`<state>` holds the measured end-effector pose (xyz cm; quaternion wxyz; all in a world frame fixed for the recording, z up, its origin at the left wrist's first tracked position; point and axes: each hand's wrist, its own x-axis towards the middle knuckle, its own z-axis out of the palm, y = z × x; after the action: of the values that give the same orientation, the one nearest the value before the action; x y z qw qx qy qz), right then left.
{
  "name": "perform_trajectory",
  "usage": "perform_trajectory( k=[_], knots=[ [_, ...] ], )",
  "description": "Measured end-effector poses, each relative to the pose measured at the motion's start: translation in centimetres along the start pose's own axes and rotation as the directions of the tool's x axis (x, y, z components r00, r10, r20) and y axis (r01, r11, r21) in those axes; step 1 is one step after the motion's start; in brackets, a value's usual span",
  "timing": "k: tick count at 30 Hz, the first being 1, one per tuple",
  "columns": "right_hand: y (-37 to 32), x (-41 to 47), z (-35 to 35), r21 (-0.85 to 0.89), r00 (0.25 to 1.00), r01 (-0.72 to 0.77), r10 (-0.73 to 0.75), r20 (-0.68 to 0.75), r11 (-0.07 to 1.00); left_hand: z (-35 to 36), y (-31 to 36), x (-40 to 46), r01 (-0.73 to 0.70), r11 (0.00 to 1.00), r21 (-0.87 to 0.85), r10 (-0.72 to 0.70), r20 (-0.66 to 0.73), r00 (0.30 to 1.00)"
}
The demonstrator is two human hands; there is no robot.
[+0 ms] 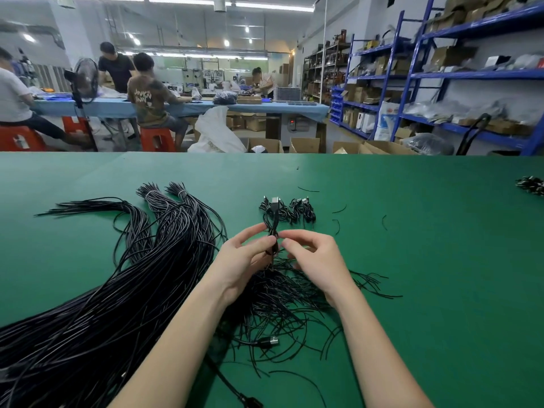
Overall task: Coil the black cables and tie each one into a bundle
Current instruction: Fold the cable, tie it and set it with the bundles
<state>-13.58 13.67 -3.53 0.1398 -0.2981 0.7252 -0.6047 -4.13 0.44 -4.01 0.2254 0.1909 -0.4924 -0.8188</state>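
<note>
Left hand point(241, 257) gripping coiled cable point(273, 228); right hand point(312, 254) fingers pinching tie around it. Two finished bundles point(290, 209) lying beyond; big loose cable heap point(117, 290) waiting on bench point(426, 260).

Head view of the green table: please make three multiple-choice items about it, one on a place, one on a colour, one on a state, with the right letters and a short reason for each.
1. Where does the big heap of uncoiled cables lie?
A. left of the hands
B. right of the hands
C. on the blue shelves

2. What colour is the table?
A. blue
B. green
C. grey

3. What is the left hand doing?
A. resting flat
B. gripping a coiled cable
C. holding scissors

Answers: 1 A, the heap spreads over the left side; 2 B, the cover is green; 3 B, its fingers curl round the coil, the right hand at its middle.
</note>
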Motion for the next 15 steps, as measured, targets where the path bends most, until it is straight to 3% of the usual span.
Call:
perform_trajectory(
  k=[4, 9, 15],
  knots=[
    [2.0, -0.2, 0.1, -0.147, 0.99, 0.032, -0.052, -0.131, 0.989, -0.5, -0.5, 0.8, -0.045, 0.997, 0.062, 0.056, -0.177, 0.983],
    [3.8, -0.8, 0.5, -0.33, 0.983, 0.039, -0.096, -0.158, 0.943, -0.7, -0.2, 3.3, -0.052, 0.993, 0.105, 0.076, -0.233, 0.97],
    [4.4, -0.5, 0.4, -0.306, 0.981, 0.026, -0.084, -0.177, 0.952, 0.2, 0.8, 10.3, -0.053, 0.96, 0.273, 0.158, -0.377, 0.913]
  ],
)
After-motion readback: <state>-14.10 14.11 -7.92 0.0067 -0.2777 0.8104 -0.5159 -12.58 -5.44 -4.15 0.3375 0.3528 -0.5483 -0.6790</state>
